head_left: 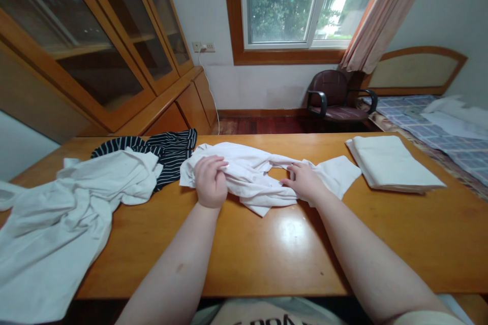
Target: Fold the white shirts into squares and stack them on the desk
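Observation:
A crumpled white shirt lies stretched sideways across the middle of the wooden table. Its sleeve-like end spreads to the right, and the tabletop shows through a gap near its centre. On the left part of the shirt, my left hand has its fingers curled into the fabric. My right hand rests on the shirt beside the gap, thumb and fingers apart, touching the cloth. Some fingertips are hard to make out against the white fabric.
At the left, a loose white cloth hangs over the near edge, partly covering a black-and-white striped garment. A folded white cloth stack sits at the right. Beyond the table stand a glass-fronted cabinet, an armchair and a bed.

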Demonstrator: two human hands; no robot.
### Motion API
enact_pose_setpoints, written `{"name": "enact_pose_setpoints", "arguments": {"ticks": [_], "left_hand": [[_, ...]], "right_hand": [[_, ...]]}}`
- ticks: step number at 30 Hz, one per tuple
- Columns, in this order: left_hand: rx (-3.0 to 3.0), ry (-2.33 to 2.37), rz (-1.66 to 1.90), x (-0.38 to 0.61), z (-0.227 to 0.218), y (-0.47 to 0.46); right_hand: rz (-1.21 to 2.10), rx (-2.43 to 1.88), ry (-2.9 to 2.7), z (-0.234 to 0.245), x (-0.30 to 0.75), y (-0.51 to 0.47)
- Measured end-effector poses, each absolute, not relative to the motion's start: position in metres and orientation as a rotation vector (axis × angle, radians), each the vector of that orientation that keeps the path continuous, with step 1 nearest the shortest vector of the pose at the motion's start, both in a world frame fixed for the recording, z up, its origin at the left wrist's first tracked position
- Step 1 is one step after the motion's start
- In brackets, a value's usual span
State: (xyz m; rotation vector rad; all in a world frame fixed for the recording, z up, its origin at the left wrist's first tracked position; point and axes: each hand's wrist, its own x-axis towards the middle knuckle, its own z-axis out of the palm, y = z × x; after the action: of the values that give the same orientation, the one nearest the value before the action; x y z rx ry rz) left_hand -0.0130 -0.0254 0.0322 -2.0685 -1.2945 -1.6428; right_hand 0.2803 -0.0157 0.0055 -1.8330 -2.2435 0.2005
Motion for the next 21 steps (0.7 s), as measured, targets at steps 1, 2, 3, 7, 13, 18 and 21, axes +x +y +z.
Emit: {"name": "enact_pose_setpoints", "arguments": {"ticks": [1,2,3,7,13,18,21], "left_hand": [[-2.227,-1.168,-1.579,-0.007,0.035,-0.032],[-2.399,-1.045,-1.497,0.0,0.037,-0.039],[-2.574,-0.949,-1.387,0.009,0.039,-0.046],[-3.024,-0.943,-0.765,0.043,0.039,-0.063],[-3.143,-1.267,-0.45,0.05,0.026,-0.057],[-3.192,-1.133,-0.663,0.035,0.04,-0.05],[-3.156,-1.115,-0.889,0.027,0.045,-0.045]], "right_hand": [[0.202,-1.819,-2.27,0.005,0.28,-0.016],[0.204,-1.809,-2.295,0.005,0.28,-0.017],[0.204,-1.802,-2.317,0.004,0.28,-0.017],[0.221,-1.754,-2.364,0.001,0.282,-0.017],[0.434,-1.725,-2.17,-0.012,0.297,-0.005],[0.62,-1.734,-1.982,-0.016,0.303,-0.001],[0.663,-1.775,-1.911,-0.01,0.303,-0.001]]}}
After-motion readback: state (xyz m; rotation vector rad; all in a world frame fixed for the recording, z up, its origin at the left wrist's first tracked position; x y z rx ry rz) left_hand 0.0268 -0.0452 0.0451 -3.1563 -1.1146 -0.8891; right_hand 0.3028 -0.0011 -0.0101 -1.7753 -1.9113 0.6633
